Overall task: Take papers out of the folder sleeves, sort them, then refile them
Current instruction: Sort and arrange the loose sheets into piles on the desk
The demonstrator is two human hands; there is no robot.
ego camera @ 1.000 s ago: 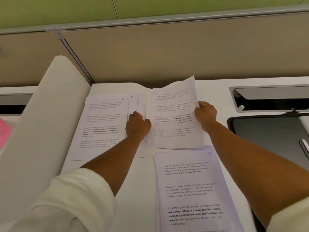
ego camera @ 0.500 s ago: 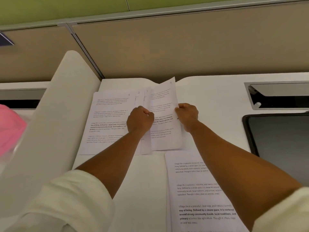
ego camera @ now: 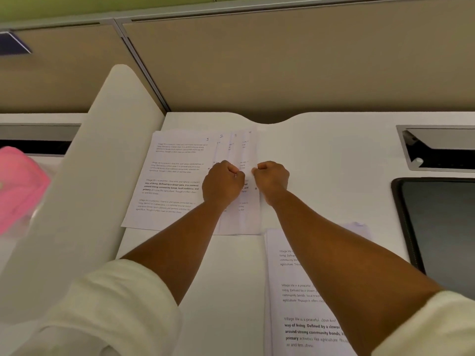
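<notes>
A fan of printed sheets (ego camera: 174, 181) lies at the back of the white desk (ego camera: 321, 163), with handwritten numbers 1 to 4 along the top edges. The sheet numbered 4 (ego camera: 250, 150) is the rightmost, tucked under the others with only a strip showing. My left hand (ego camera: 222, 183) rests curled on the fan, thumb and forefinger pinching the overlapped edges. My right hand (ego camera: 272, 179) pinches the right edge of sheet 4. A second stack of printed papers (ego camera: 295, 291) lies near me, partly under my right forearm.
A black folder (ego camera: 442, 227) lies open at the right edge. Behind it is a recessed cable tray (ego camera: 442, 150). A white curved divider (ego camera: 84, 201) rises on the left, with something pink (ego camera: 18, 186) beyond it. Beige partition panels close off the back.
My right hand has carried the sheet numbered 4 leftward and laid it flat under the right side of the fan. The left hand has stayed on the fan.
</notes>
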